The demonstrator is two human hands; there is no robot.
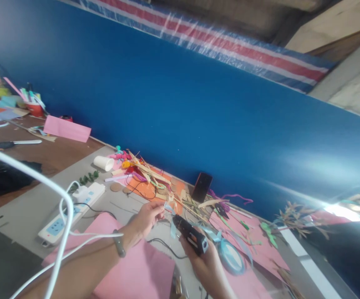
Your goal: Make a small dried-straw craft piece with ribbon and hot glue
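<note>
My right hand (pixel 202 261) is wrapped round a black hot glue gun (pixel 190 233), its nozzle pointing up and left. My left hand (pixel 149 216), with a band on the wrist, pinches a small pale blue piece (pixel 168 206), perhaps ribbon. The gun's tip is close to that piece; whether they touch I cannot tell. Beside my right hand lies a roll of light blue ribbon (pixel 230 256). Pink paper (pixel 136 270) spreads under my left forearm.
A white power strip (pixel 71 214) and looping white cables (pixel 69 211) are at left. Along the blue wall lie a paper cup (pixel 103 163), orange paper (pixel 142 187), craft sticks and strings, and a leaning phone (pixel 202 187). More pink paper (pixel 261 245) is at right.
</note>
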